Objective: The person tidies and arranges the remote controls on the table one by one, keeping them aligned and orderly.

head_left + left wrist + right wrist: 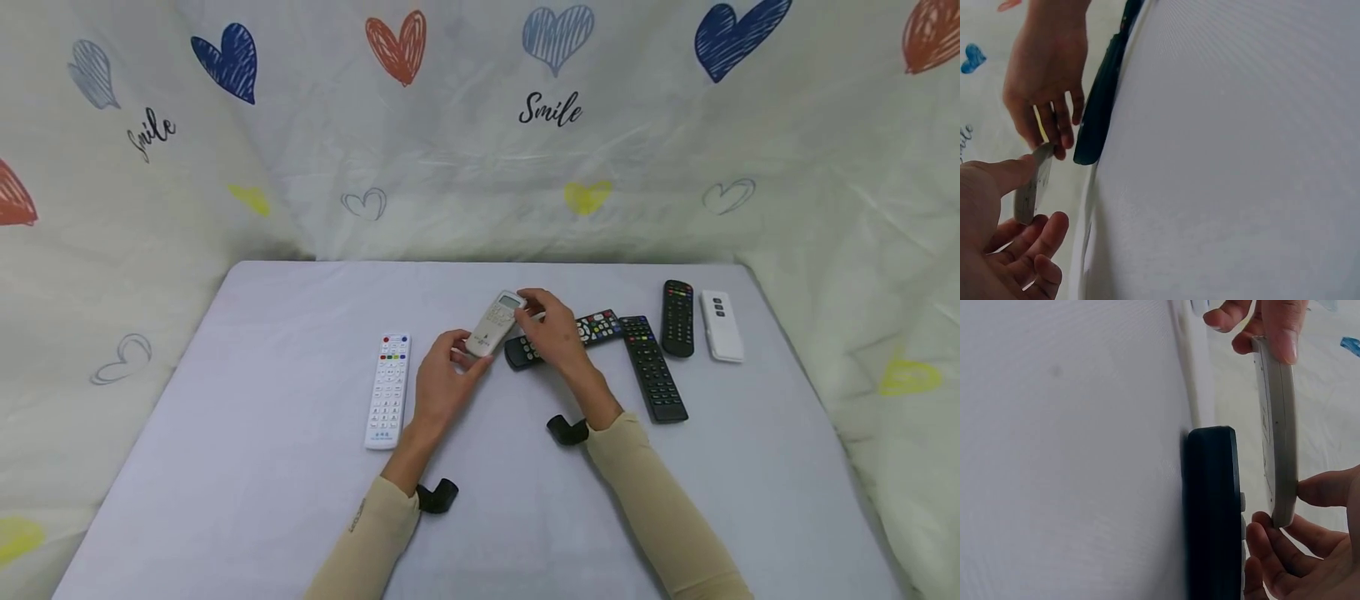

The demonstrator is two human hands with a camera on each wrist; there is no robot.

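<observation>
Both hands hold a small off-white remote control [495, 325] with a little grey screen, lifted off the table and slanted in the head view. My left hand [440, 379] pinches its lower end between thumb and fingers. At the screen end, my right hand [553, 332] grips the other edge. The right wrist view shows the remote [1280, 434] edge-on, with a thumb and fingers at each end. Just beneath and beside it, a black remote [522, 353] with colourful buttons lies on the table, partly hidden behind the right hand.
Left of the hands lies a long white remote [387, 392]. To the right are a long black remote [654, 371], touching or nearly touching the colourful one, a shorter black remote [678, 318] and a slim white remote [722, 326]. All rest on the white-covered table [247, 467].
</observation>
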